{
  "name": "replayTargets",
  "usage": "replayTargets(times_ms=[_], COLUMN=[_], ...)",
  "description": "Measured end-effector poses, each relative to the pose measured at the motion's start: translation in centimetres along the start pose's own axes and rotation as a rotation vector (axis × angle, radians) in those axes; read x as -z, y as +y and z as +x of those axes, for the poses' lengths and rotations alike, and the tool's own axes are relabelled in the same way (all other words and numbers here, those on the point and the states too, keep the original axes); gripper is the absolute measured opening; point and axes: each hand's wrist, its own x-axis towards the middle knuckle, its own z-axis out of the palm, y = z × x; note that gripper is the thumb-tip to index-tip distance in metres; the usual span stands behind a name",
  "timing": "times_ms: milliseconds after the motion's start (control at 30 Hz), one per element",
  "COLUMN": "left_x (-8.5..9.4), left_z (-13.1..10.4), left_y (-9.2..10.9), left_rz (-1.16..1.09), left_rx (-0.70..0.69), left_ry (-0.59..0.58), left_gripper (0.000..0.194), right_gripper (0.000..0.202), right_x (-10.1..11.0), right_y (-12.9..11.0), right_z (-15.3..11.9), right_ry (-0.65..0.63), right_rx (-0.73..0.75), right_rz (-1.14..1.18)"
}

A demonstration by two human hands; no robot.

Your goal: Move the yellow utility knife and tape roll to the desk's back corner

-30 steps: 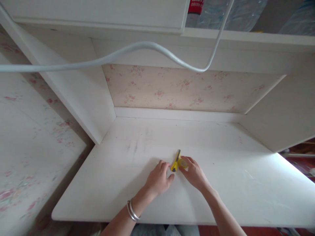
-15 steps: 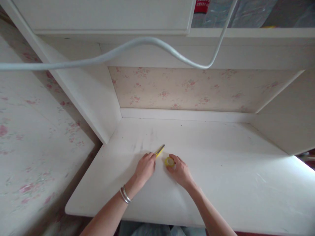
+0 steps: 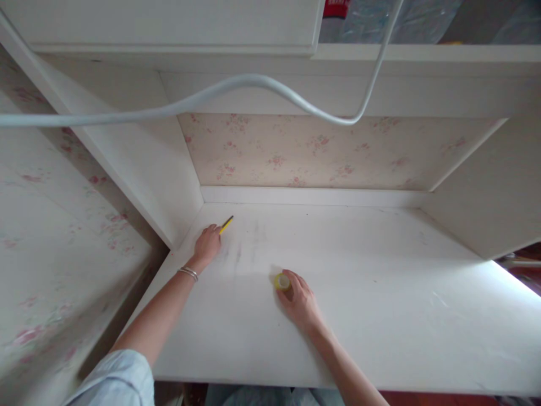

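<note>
At the far left part of the white desk (image 3: 346,332), my left hand (image 3: 207,246) is closed around a yellow and dark box cutter (image 3: 226,224). The cutter's front part sticks out past my fingers, pointing away and to the right; its handle is hidden in my hand. Near the desk's middle, my right hand (image 3: 301,301) grips a small roll of yellowish tape (image 3: 282,281) between thumb and fingers. The round hole of the roll faces up. A wide gap of desk lies between my two hands.
A white cable (image 3: 253,82) crosses the view in front of the upper cabinet (image 3: 177,25). Side panels (image 3: 477,186) border the desk left and right. Clear plastic packages (image 3: 406,22) sit on the upper right shelf. Dark smudges (image 3: 239,251) mark the desktop.
My left hand has moved away to the left and farther back with the box cutter. My right hand still holds the tape roll in nearly the same place. The view has shifted slightly.
</note>
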Motion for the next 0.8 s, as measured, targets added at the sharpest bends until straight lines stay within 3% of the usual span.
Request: replayTargets(times_ms=[100, 200, 267, 333, 433, 533, 633, 800], left_x=[-0.2, -0.5, -0.5, -0.2, 0.2, 0.0, -0.7, -0.7], left_z=[-2.0, -5.8, -8.4, -10.5, -11.9, -11.6, -9.9, -4.9], left_y=[2.4, 6.7, 9.7, 12.1, 13.6, 12.9, 10.6, 5.1], left_rz=[-0.059, -0.185, -0.509, -0.730, -0.808, -0.747, -0.557, -0.023], left_rx=[-0.086, -0.273, -0.451, -0.415, -0.292, -0.317, -0.311, -0.093], left_ry=[0.007, -0.082, -0.187, -0.193, -0.113, -0.144, -0.136, -0.078], left_gripper=[0.035, 0.045, 0.061, 0.059, 0.049, 0.046, 0.046, 0.046], right_gripper=[0.040, 0.043, 0.045, 0.045, 0.042, 0.046, 0.049, 0.028], right_x=[0.0, -0.1, -0.2, -0.3, -0.3, -0.2, 0.0, 0.4], right_y=[-0.1, -1.4, -2.9, -4.2, -5.4, -4.8, -3.0, -0.2], right_z=[0.3, 0.8, 1.1, 1.4, 1.4, 1.1, 0.6, -1.0], right_ry=[0.040, 0.069, 0.054, 0.014, -0.038, -0.104, -0.140, -0.036], right_rx=[-0.097, -0.201, -0.266, -0.335, -0.401, -0.389, -0.335, -0.181], right_rz=[0.147, 0.461, 0.719, 0.942, 1.113, 1.064, 0.792, 0.339])
